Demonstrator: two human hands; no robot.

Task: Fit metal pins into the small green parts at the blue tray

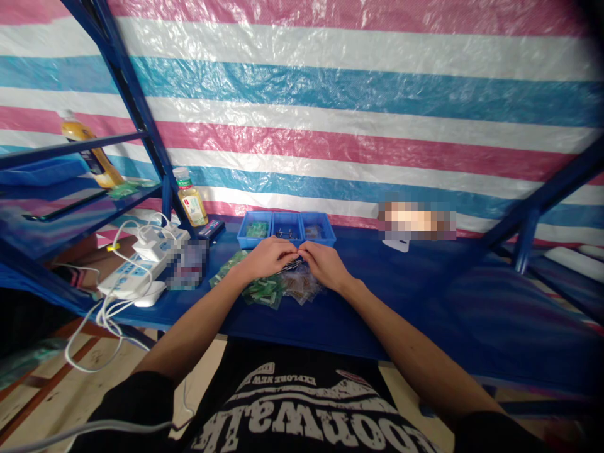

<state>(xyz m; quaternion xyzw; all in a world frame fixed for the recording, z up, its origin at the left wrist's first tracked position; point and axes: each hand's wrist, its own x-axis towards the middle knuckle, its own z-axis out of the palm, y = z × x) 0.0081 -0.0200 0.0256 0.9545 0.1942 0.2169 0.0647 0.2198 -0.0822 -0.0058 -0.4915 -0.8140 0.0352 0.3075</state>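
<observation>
My left hand (271,257) and my right hand (325,264) meet over the table, fingertips pinched together and touching. Whatever they hold is too small and too hidden to name. Beneath them lie small dark pieces (291,265), partly covered by the fingers. A heap of small green packets (264,290) spreads below and around my left hand. Clear packets with brownish contents (302,286) lie under my right hand. Just beyond the fingers stand three joined blue bins (251,243): green packets in the left one, dark pieces in the middle, clear packets in the right.
A blue table (377,296) carries everything. On the left are a white power strip (127,274) with tangled cables, a bottle of yellowish drink (192,204) and a dark blue box (211,233). Blue metal posts (153,145) rise at both sides; a striped sheet (330,94) hangs behind.
</observation>
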